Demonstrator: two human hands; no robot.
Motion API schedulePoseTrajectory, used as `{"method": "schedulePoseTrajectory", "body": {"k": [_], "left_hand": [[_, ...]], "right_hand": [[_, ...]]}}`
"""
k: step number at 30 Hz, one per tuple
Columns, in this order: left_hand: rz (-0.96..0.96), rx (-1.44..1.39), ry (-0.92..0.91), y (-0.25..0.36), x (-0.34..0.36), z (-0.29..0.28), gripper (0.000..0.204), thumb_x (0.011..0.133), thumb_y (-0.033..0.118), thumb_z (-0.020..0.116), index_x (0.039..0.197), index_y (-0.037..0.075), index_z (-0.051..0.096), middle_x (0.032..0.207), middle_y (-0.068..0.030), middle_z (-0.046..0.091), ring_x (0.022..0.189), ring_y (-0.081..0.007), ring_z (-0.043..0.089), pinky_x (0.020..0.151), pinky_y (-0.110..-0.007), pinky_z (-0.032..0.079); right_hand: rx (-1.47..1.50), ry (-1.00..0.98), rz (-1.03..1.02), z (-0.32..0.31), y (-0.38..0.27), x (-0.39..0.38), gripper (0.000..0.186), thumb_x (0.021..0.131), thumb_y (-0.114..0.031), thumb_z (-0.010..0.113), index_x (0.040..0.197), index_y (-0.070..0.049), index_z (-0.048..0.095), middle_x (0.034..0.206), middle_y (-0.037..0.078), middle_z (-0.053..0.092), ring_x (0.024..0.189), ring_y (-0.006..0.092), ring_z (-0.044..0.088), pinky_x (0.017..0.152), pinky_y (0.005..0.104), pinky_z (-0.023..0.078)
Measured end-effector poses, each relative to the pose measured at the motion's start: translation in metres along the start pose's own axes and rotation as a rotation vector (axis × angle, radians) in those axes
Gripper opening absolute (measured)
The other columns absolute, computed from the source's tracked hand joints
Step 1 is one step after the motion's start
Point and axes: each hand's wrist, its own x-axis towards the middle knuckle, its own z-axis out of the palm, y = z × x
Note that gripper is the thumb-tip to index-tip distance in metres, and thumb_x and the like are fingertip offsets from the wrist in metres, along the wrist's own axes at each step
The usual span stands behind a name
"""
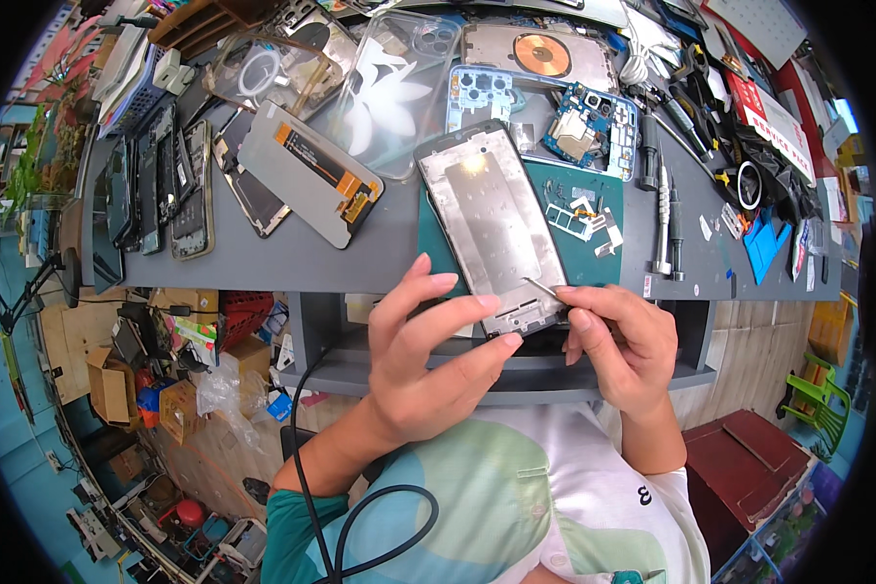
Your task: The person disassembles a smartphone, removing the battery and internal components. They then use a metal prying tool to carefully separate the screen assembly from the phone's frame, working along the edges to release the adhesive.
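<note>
A bare phone frame (487, 214) with a silvery metal plate and dark rim slants over the green mat, its lower end reaching past the table's front edge. My left hand (428, 336) holds that lower end, one fingertip on the plate and another at the bottom rim. Its other fingers are spread out to the left of the frame. In a closed pinch, my right hand (621, 343) grips a thin metal tool (543, 286), perhaps tweezers. The tool's tip meets the lower part of the plate. My fingers hide most of its grip.
Small metal parts (608, 234) lie on the green mat (603, 190). A blue phone frame with a circuit board (579, 127) sits behind. A grey display panel (302, 175) and several opened phones (193, 195) are left. Screwdrivers (664, 219) stand right. A black cable (307, 457) loops before me.
</note>
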Motion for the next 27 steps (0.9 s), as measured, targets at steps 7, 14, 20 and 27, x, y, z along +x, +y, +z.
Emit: {"method": "schedulePoseTrajectory", "body": {"k": [7,14,20,27], "left_hand": [[-0.120,-0.145,-0.059,-0.001,0.003,-0.002,0.036,0.073,0.004,0.097,0.103,0.023,0.089,0.128,-0.0025,0.073,0.133,-0.0348,0.062,0.128,-0.063,0.039],[-0.017,-0.151,-0.093,-0.002,0.000,-0.005,0.021,0.079,0.018,0.096,0.096,0.020,0.084,0.125,-0.0004,0.076,0.134,-0.0340,0.062,0.132,-0.067,0.033],[-0.077,-0.309,-0.150,-0.007,-0.006,-0.030,0.038,0.106,0.046,0.071,0.085,0.014,0.068,0.113,-0.0041,0.079,0.134,-0.0344,0.063,0.132,-0.068,0.032],[-0.100,-0.059,-0.072,-0.025,0.002,-0.033,0.062,0.089,0.049,0.091,0.128,0.008,0.065,0.144,-0.0200,0.067,0.143,-0.0464,0.057,0.127,-0.067,0.034]], "right_hand": [[-0.013,-0.007,0.002,0.000,0.000,0.001,0.021,0.103,0.003,0.071,0.122,0.001,0.081,0.077,0.007,0.072,0.060,0.0112,0.069,0.053,0.0268,0.050],[-0.021,-0.005,-0.007,0.000,0.000,0.001,0.021,0.104,0.003,0.072,0.122,0.001,0.081,0.077,0.007,0.072,0.059,0.0112,0.068,0.053,0.0267,0.050],[-0.008,0.002,-0.010,0.001,0.002,0.001,0.020,0.104,0.003,0.072,0.122,0.002,0.080,0.077,0.006,0.072,0.059,0.0106,0.068,0.053,0.0264,0.050],[-0.335,-0.058,-0.154,-0.003,-0.023,0.000,0.039,0.092,0.004,0.081,0.131,-0.001,0.080,0.078,0.009,0.069,0.061,0.0170,0.065,0.052,0.0308,0.048]]}}
